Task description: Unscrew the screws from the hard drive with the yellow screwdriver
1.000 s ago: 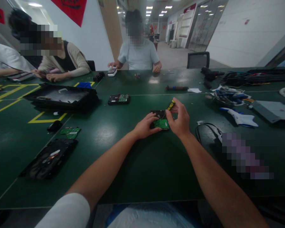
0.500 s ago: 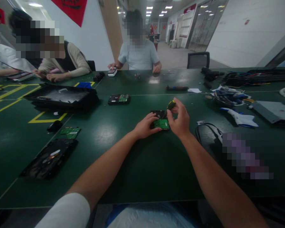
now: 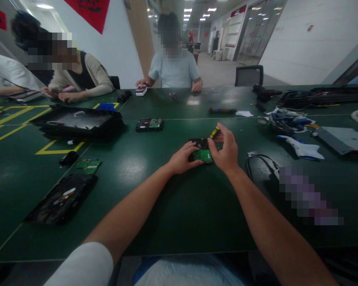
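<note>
A hard drive (image 3: 203, 155) with a green circuit board lies on the dark green table in front of me. My left hand (image 3: 183, 159) grips its left end, the thumb along the near edge and the fingers over the far side. In my right hand (image 3: 225, 149) is a yellow and black screwdriver (image 3: 215, 132), tilted and pinched between thumb and fingers. Its shaft slants down to the left toward the drive; where the tip rests is too small to make out.
Another hard drive (image 3: 149, 124) lies farther back. At left are a loose circuit board (image 3: 88, 166), a black drive casing (image 3: 61, 198) and a black tray (image 3: 80, 119). Cables (image 3: 289, 120), a glove (image 3: 301, 147) and a grey metal box (image 3: 344, 140) lie at right. Other people sit across the table.
The screwdriver handle has turned in my right fingers and shows more of its yellow. My left hand and the hard drive stay in place.
</note>
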A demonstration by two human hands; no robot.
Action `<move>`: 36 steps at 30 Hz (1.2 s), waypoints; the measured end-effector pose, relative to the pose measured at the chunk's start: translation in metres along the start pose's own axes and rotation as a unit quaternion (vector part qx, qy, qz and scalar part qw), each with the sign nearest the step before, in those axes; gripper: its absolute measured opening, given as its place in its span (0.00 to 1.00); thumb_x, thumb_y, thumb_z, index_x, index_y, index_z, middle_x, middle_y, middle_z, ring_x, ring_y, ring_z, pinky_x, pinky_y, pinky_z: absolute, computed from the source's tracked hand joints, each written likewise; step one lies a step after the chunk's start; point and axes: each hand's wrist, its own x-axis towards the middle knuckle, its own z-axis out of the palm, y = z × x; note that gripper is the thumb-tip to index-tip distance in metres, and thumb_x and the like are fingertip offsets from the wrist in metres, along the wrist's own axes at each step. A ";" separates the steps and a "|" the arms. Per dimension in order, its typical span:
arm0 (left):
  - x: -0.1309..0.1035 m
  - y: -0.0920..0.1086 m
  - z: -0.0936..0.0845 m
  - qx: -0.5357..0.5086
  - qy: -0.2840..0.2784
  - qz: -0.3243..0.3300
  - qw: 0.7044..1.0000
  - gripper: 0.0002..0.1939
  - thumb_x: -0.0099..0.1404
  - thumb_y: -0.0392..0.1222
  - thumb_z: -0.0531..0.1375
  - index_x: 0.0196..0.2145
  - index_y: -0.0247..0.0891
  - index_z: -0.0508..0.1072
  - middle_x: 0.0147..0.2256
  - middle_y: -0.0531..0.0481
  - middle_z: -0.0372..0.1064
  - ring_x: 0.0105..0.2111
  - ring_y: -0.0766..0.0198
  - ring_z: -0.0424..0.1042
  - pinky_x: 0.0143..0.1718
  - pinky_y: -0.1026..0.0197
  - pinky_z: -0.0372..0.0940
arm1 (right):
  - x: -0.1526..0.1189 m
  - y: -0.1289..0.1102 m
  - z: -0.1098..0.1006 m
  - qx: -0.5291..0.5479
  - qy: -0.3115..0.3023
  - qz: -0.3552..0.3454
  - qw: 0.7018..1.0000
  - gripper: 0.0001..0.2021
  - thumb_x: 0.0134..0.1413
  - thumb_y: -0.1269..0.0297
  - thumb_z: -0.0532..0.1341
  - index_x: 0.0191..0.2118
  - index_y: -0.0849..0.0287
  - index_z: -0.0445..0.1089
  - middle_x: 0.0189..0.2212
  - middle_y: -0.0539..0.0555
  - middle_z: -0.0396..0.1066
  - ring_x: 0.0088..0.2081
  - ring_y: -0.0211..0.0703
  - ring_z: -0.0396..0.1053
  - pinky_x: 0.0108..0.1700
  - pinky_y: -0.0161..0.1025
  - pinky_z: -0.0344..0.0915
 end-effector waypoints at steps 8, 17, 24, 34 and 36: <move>0.000 0.000 0.000 -0.002 0.000 0.000 1.000 0.34 0.65 0.59 0.68 0.63 0.43 0.70 0.71 0.39 0.58 0.74 0.44 0.51 0.72 0.39 0.55 | 0.000 0.003 0.001 0.007 -0.006 0.011 1.000 0.31 0.64 0.61 0.63 0.71 0.51 0.57 0.55 0.61 0.70 0.42 0.48 0.75 0.45 0.51 0.80; 0.000 0.000 0.001 -0.001 0.005 0.003 1.000 0.34 0.65 0.59 0.68 0.63 0.43 0.70 0.70 0.39 0.59 0.74 0.44 0.52 0.72 0.38 0.55 | -0.001 0.002 0.001 0.011 0.001 0.001 1.000 0.32 0.64 0.63 0.62 0.71 0.50 0.56 0.56 0.61 0.69 0.41 0.48 0.76 0.44 0.51 0.81; 0.000 0.000 0.001 0.007 0.000 0.002 1.000 0.34 0.65 0.59 0.68 0.63 0.42 0.70 0.70 0.38 0.58 0.74 0.44 0.51 0.72 0.38 0.55 | 0.000 0.001 0.001 0.008 -0.010 0.001 1.000 0.31 0.65 0.63 0.61 0.71 0.51 0.54 0.59 0.62 0.70 0.43 0.48 0.77 0.49 0.52 0.80; 0.000 0.000 0.001 -0.001 0.000 0.000 1.000 0.34 0.65 0.59 0.68 0.63 0.43 0.70 0.71 0.39 0.58 0.74 0.43 0.51 0.71 0.37 0.56 | -0.001 0.001 0.002 0.009 -0.010 0.010 1.000 0.31 0.65 0.60 0.62 0.71 0.51 0.55 0.58 0.63 0.68 0.43 0.49 0.77 0.45 0.51 0.81; 0.000 -0.001 0.001 -0.002 0.003 0.002 1.000 0.34 0.64 0.58 0.68 0.63 0.43 0.70 0.70 0.39 0.59 0.74 0.43 0.51 0.72 0.37 0.55 | -0.002 0.002 0.003 0.011 -0.010 0.013 1.000 0.31 0.66 0.61 0.60 0.71 0.52 0.55 0.60 0.63 0.68 0.43 0.49 0.77 0.46 0.51 0.81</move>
